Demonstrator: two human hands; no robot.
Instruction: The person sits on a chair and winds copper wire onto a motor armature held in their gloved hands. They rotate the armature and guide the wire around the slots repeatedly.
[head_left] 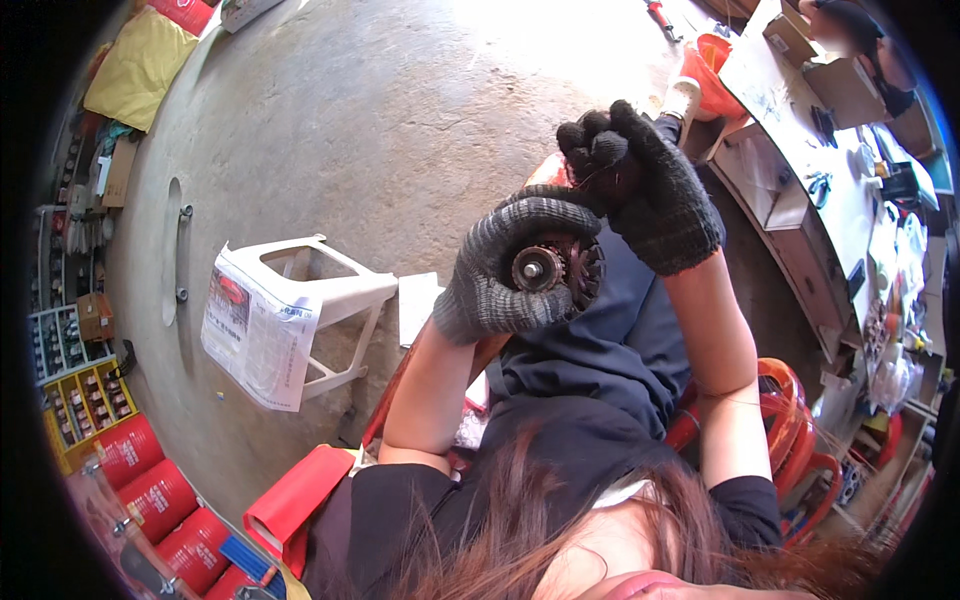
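Observation:
My left hand [505, 262], in a grey-striped knit glove, is wrapped round a dark metal rotor [556, 270]. The rotor has a toothed rim and a bright shaft end, which points up toward me. Just beyond it, to the right, my right hand [650, 190] wears a black glove and has its fingers curled in. Whatever those fingers may hold is hidden in the dark glove. Both hands are raised over my lap, close together, and the far side of the rotor is covered by the left glove.
A white plastic stool [345, 285] with a newspaper [255, 330] stands on the left. Red cans [165, 500] and a yellow parts crate [90, 405] line the lower left. A cluttered workbench [790, 130] runs along the right, with another person [865, 50] behind it.

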